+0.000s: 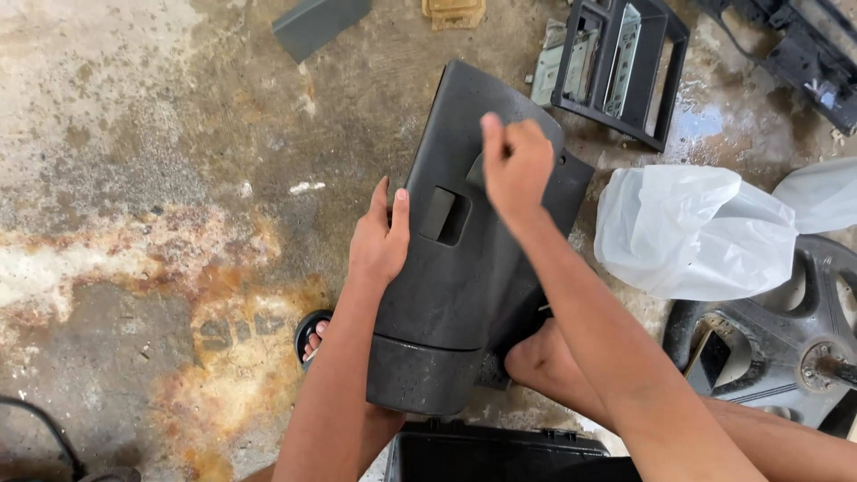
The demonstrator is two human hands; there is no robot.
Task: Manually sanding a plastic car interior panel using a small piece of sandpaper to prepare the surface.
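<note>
We see a large black plastic panel (464, 268) standing tilted on the concrete floor (134, 223), its rounded lower end near the person's knees and its upper end reaching toward the far edge of the view; a small rectangular recess (444, 215) sits near its middle. The left hand (379, 241) lies flat against the panel's left edge, fingers straight and pressed along the side beside the recess, steadying it rather than clasping it. The right hand (515, 165) hovers over the upper part of the panel with its grip clenched, fingers curled in and thumb up; we cannot tell whether anything small is pinched inside it. A bare foot (544, 357) rests against the panel's lower right side, and toes in a dark sandal (312, 335) show at its lower left. To the right lies a white plastic bag (692, 232), and beyond it a dark steering wheel (786, 348). A black frame with metal brackets (620, 62) sits at the far edge, a grey flat piece (317, 22) lies at the far left, and a black case (500, 455) fills the near edge
</note>
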